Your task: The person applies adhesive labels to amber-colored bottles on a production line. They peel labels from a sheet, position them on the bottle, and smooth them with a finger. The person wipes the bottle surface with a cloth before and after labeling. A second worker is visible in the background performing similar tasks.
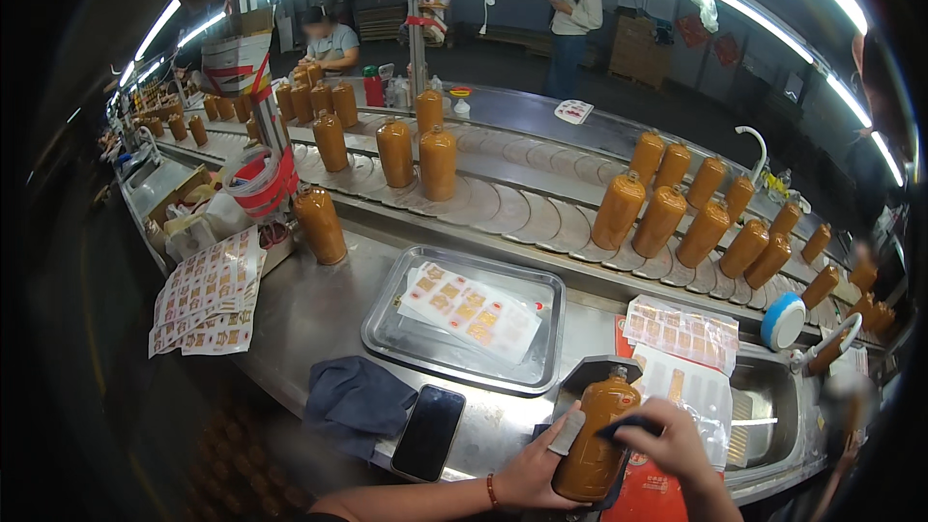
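My left hand [535, 472] is wrapped round a glossy brown bottle [592, 456], which leans slightly to the right near the table's front edge. A grey cover sits on one of its fingers. My right hand [669, 437] pinches a dark cloth [630, 427] against the bottle's upper right side. Behind the bottle's neck is a dark angular stand [580, 377]. A metal tray [387, 324] just beyond holds sheets of printed stickers [474, 309]. Right of the bottle, more sticker sheets [681, 329] and a pale backing sheet lie over a red printed sheet [650, 493].
A conveyor [527, 217] carrying several brown bottles [619, 211] runs across behind the table. On the left are a standing bottle [319, 225], sticker sheets [208, 295], a dark cloth [358, 406] and a phone [428, 432]. A sink [773, 416] is at right. Two people are beyond the conveyor.
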`<state>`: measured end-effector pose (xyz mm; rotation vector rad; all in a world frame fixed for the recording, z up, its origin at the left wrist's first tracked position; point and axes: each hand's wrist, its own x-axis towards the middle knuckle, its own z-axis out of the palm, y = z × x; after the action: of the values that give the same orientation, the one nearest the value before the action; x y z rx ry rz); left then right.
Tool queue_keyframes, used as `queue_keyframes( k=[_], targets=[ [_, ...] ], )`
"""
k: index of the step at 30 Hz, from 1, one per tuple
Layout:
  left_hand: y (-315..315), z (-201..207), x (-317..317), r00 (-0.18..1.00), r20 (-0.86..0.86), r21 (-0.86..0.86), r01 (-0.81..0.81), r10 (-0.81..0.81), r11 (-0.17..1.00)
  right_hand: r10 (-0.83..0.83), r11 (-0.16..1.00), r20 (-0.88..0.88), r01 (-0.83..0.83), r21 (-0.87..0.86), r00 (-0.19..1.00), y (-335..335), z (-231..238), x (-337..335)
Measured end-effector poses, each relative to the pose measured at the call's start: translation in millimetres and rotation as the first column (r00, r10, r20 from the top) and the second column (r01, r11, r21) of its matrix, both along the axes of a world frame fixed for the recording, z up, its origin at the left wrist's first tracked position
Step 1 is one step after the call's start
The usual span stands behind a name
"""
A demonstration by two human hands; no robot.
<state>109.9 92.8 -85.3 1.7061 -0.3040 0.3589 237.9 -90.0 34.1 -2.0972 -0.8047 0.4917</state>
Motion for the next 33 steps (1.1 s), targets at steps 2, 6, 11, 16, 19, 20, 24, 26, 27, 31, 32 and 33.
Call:
queue_keyframes(
  k=[2,6,11,16,19,20,24,26,27,31,32,33],
  targets=[
    [2.6,2.2,3.9,0.997,0.075,0.251,-0.016,-0.003,0.968,-0.239,0.969,0.18,0.224,0.099,0.954,-1.8,5.4,25.7],
    [-3.4,4.8,0.2,0.999,0.048,0.054,-0.018,0.016,0.998,0.225,0.968,0.87,-0.203,-0.148,0.438,-12.3,-13.2,-26.1],
    [1.0,9.7,4.5,0.984,0.179,0.395,-0.078,0.007,0.915,0.24,0.971,0.329,-0.229,-0.073,0.913,-1.3,3.5,-34.5],
    [-0.9,-0.1,1.9,1.0,0.02,0.118,0.017,-0.019,0.993,-0.35,0.936,0.482,0.318,0.15,0.804,1.5,-2.8,2.8],
    [0.2,4.6,5.4,0.999,0.045,0.2,0.008,-0.017,0.98,0.04,0.997,0.865,-0.08,0.0,0.5,-14.1,-27.1,-47.8],
    [-2.4,2.3,6.4,1.0,0.022,0.193,0.014,-0.019,0.981,0.12,0.986,0.907,-0.157,-0.061,0.403,-13.6,-25.0,-69.1],
    [-2.4,-5.4,7.2,1.0,0.002,0.166,-0.003,0.003,0.986,0.072,0.991,0.474,-0.116,0.064,0.877,-3.9,-6.8,-68.7],
    [-0.7,6.9,10.3,1.0,0.005,0.16,0.018,-0.019,0.987,-0.477,0.842,-0.192,0.508,0.179,0.858,-21.1,-24.2,-47.4],
    [1.3,8.8,11.7,0.999,0.048,0.247,-0.002,-0.01,0.969,-0.576,0.773,-0.21,0.61,0.175,0.79,-34.8,-36.9,-33.8],
    [-2.9,-2.4,9.1,1.0,0.027,0.206,0.011,-0.016,0.978,-0.608,0.602,-0.38,0.717,0.352,0.697,-34.3,-32.8,-51.4],
    [-3.4,0.4,10.7,1.0,0.01,0.209,0.02,-0.023,0.978,-0.54,0.635,-0.395,0.667,0.39,0.744,-26.2,-30.9,-63.2],
    [-2.1,2.3,11.7,1.0,-0.006,0.219,0.026,-0.025,0.975,-0.512,0.669,-0.362,0.626,0.401,0.779,-17.0,-34.0,-69.2]
  ],
)
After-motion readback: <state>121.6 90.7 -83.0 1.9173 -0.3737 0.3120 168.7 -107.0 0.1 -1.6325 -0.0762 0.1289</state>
